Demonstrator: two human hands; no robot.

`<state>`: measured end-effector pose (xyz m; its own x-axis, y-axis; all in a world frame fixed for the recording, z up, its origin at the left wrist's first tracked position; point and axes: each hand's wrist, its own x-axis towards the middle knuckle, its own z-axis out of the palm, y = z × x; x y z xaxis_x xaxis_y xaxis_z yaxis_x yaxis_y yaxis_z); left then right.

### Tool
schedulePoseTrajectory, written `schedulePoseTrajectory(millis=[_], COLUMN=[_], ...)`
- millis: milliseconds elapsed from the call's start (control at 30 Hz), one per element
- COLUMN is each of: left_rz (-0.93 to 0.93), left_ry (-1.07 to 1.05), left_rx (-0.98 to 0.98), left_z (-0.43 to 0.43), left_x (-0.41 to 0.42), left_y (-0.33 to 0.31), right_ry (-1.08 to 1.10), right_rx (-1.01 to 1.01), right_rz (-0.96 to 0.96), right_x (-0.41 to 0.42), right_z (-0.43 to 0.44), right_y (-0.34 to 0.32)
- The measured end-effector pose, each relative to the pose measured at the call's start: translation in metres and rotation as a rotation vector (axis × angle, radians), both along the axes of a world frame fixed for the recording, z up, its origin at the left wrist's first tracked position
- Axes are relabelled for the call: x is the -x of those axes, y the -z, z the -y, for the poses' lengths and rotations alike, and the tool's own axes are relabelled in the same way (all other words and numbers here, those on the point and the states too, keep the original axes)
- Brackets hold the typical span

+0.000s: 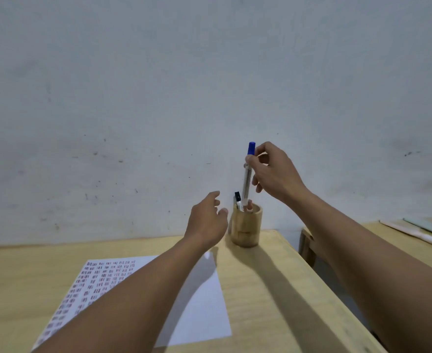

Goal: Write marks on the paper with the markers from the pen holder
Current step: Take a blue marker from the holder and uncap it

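Observation:
A bamboo pen holder (246, 229) stands at the far edge of the wooden table (273, 289), near the wall. My right hand (273, 171) grips a white marker with a blue cap (247, 178) upright, its lower end still at the holder's mouth. A black-capped marker (237, 200) and a pinkish one (249, 206) stick out of the holder. My left hand (207, 220) hovers just left of the holder, fingers apart, holding nothing. The white paper (204, 314) lies flat below, its left part covered with rows of red marks; my left forearm hides its middle.
A grey-white wall rises right behind the table. To the right, across a gap, a second wooden surface (393, 240) carries pale pink and pale green long objects (423, 235). The table's right edge runs diagonally toward the lower right.

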<state>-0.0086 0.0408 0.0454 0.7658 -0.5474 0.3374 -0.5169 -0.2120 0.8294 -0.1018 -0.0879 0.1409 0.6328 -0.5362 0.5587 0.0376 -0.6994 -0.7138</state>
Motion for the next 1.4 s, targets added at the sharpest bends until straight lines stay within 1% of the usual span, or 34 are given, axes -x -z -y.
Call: schedulePoseTrajectory(millis=[133, 200, 267, 433, 533, 567, 667, 700, 733, 800, 833, 867, 900, 967, 1033, 1133, 1200, 1300, 1400], left_rz=[0.010, -0.049, -0.102, -0.074, -0.075, -0.090, -0.107, -0.112, -0.129, -0.189, -0.211, -0.221, -0.224, -0.221, -0.218, -0.211, -0.205, -0.194, -0.197], left_ry=[-0.050, -0.044, -0.018, 0.052, 0.047, 0.033, -0.049, -0.068, -0.071, -0.069, -0.089, -0.113, -0.130, -0.117, -0.101, -0.104, -0.098, -0.083, -0.091], left_rx=[0.157, 0.255, 0.309, 0.267, 0.281, 0.307, 0.360, 0.357, 0.354, 0.341, 0.315, 0.278, 0.243, 0.186, 0.147, 0.109, 0.081, 0.029, -0.015], left_z=[-0.037, -0.055, -0.072, -0.105, -0.118, -0.122, -0.133, -0.136, -0.139, -0.146, -0.150, -0.154, -0.158, -0.163, -0.164, -0.161, -0.155, -0.148, -0.143], left_x=[0.008, 0.011, 0.014, 0.015, 0.014, 0.014, 0.010, 0.008, 0.006, 0.007, 0.006, 0.005, 0.005, 0.004, 0.003, 0.004, 0.004, 0.005, 0.005], left_y=[-0.025, -0.037, -0.047, -0.052, -0.049, -0.050, -0.052, -0.052, -0.051, -0.044, -0.039, -0.032, -0.025, -0.015, -0.009, 0.000, 0.004, 0.014, 0.027], right_ry=[-0.060, -0.074, -0.105, -0.143, -0.134, -0.108, 0.096, 0.120, 0.097, -0.006, -0.025, -0.007, 0.035, 0.117, 0.143, 0.119, 0.075, 0.072, 0.069], right_rx=[0.008, 0.059, 0.094, 0.167, 0.138, 0.122, 0.181, 0.154, 0.054, -0.266, -0.392, -0.432, -0.418, -0.290, -0.126, 0.203, 0.361, 0.523, 0.619], right_rz=[-0.093, -0.160, -0.219, -0.290, -0.308, -0.291, -0.206, -0.186, -0.173, -0.162, -0.167, -0.207, -0.258, -0.371, -0.504, -0.729, -0.838, -0.929, -0.937], right_x=[0.007, 0.010, 0.013, 0.014, 0.013, 0.012, 0.013, 0.014, 0.013, 0.009, 0.007, 0.006, 0.006, 0.008, 0.009, 0.004, -0.001, -0.010, -0.014], right_z=[-0.037, -0.054, -0.070, -0.101, -0.114, -0.117, -0.135, -0.143, -0.150, -0.163, -0.167, -0.168, -0.168, -0.161, -0.150, -0.134, -0.128, -0.120, -0.114], right_y=[0.009, 0.015, 0.021, 0.027, 0.032, 0.035, 0.048, 0.052, 0.057, 0.070, 0.077, 0.088, 0.098, 0.114, 0.125, 0.136, 0.143, 0.151, 0.158])
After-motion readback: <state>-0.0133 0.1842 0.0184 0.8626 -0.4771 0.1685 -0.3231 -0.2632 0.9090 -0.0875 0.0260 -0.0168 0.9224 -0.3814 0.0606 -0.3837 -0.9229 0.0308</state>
